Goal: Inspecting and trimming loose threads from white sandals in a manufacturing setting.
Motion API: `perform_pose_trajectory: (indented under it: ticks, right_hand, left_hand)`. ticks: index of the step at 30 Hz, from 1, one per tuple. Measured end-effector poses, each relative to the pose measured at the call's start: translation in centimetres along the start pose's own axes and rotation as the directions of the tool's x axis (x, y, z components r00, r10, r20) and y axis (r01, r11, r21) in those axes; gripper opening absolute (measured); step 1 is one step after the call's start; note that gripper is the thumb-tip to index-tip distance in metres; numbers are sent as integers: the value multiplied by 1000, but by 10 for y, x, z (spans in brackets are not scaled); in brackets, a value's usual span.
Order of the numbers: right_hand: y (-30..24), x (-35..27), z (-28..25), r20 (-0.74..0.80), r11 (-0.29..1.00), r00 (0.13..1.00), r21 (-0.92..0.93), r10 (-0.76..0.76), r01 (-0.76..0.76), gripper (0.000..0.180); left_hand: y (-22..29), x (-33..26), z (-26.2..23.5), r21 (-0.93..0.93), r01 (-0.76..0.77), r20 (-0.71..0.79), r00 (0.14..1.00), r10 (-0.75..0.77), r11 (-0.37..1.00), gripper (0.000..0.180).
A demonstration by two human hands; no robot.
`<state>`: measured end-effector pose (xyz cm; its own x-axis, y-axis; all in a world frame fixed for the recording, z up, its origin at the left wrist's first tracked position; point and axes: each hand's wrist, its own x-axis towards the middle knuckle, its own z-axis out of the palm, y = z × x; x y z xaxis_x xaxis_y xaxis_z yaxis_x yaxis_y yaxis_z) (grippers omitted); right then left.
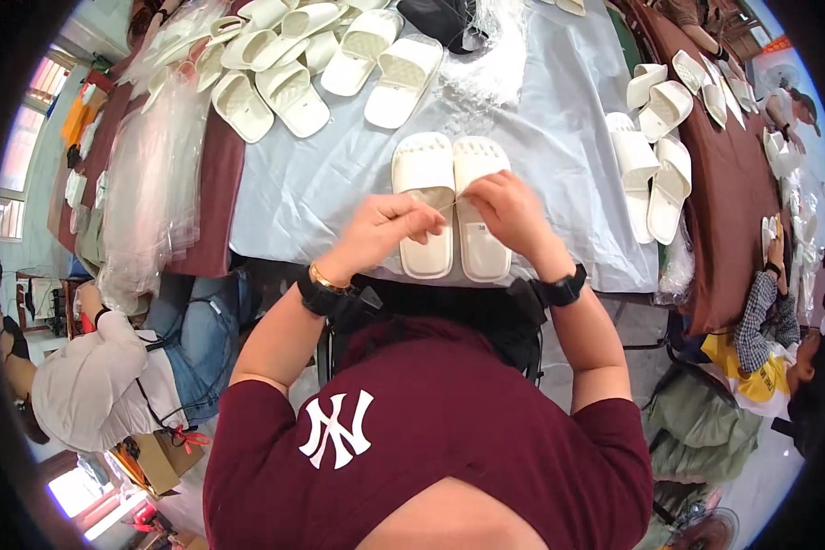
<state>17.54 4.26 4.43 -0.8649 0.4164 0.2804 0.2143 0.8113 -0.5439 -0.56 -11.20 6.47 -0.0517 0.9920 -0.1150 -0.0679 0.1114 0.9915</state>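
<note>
A pair of cream slide slippers lies side by side in front of me on the table, the left slipper (423, 158) touching the right slipper (486, 261). My left hand (390, 227) is closed in a pinch over the left slipper's inner edge. Above the right slipper's strap, my right hand (509, 211) pinches with fingers bent. Between the two sets of fingertips runs a thin pale string (451, 201), close to the inner sides of the straps. Its ends are hidden in my fingers.
A light-blue cloth (293, 202) covers the table. Many cream slippers (307, 37) are heaped at the far left, beside a bundle of white strings (500, 60) and a black bag (435, 20). Clear plastic sleeves (151, 183) hang at left. More slippers (669, 188) stand at right; people sit both sides.
</note>
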Motion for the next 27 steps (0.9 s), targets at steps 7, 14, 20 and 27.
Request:
perform_pose_trajectory:
  ticks: [7, 14, 20, 27]
  right_hand:
    - [15, -16, -7, -198, 985, 967, -36, 161, -172, 8]
    - [58, 28, -10, -245, 992, 969, -124, -21, -10, 34]
    - [134, 77, 7, 67, 930, 995, -366, 69, -40, 54]
    - [159, 78, -20, 36, 878, 980, -451, 196, -159, 54]
  left_hand:
    - [7, -5, -30, -103, -118, -160, 982, 101, 988, 25]
    - [10, -10, -23, -61, -102, -130, 987, 94, 993, 26]
    - [24, -25, -19, -18, -127, -82, 989, 125, 992, 23]
    - [39, -54, -42, -207, -235, 126, 956, 264, 950, 21]
